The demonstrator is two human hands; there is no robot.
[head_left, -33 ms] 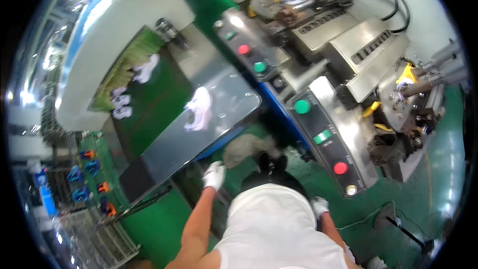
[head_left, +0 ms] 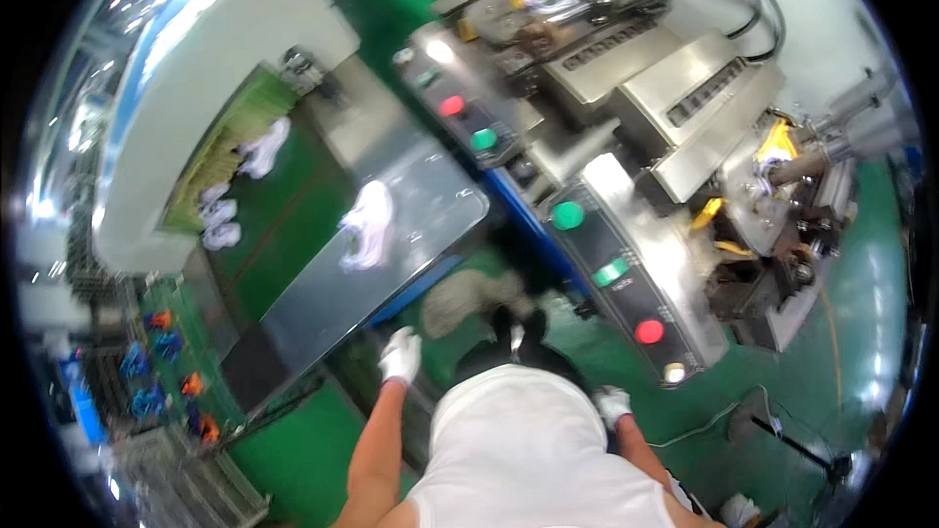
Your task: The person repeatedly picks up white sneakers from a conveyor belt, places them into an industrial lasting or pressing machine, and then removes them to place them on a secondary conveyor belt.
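Note:
My left hand (head_left: pixel 399 357), in a white glove, hangs beside the near edge of a grey metal table (head_left: pixel 445 205). Its fingers look loosely apart, with nothing in them. My right hand (head_left: pixel 613 406), gloved in white too, hangs near my hip below the machine's control panel. Its fingers are small and blurred but appear open and bare of any object. On the table lies a pale piece shaped like a shoe upper (head_left: pixel 368 225). Several similar pale shoe uppers (head_left: pixel 262 149) rest on the green conveyor belt (head_left: pixel 284 225) by the bristle curtain.
At the right stands a metal machine with yellow-tipped clamps (head_left: pixel 776 142) and a panel of red and green buttons (head_left: pixel 567 215). The conveyor's white housing (head_left: pixel 235 20) rises at the left. A rack (head_left: pixel 147 372) carries blue and orange items. A grey mat (head_left: pixel 469 301) lies before my feet.
The whole scene has shifted slightly left in the picture as my head moved. My left hand's fingers look a little more spread. The shoe uppers keep their places on the table and belt.

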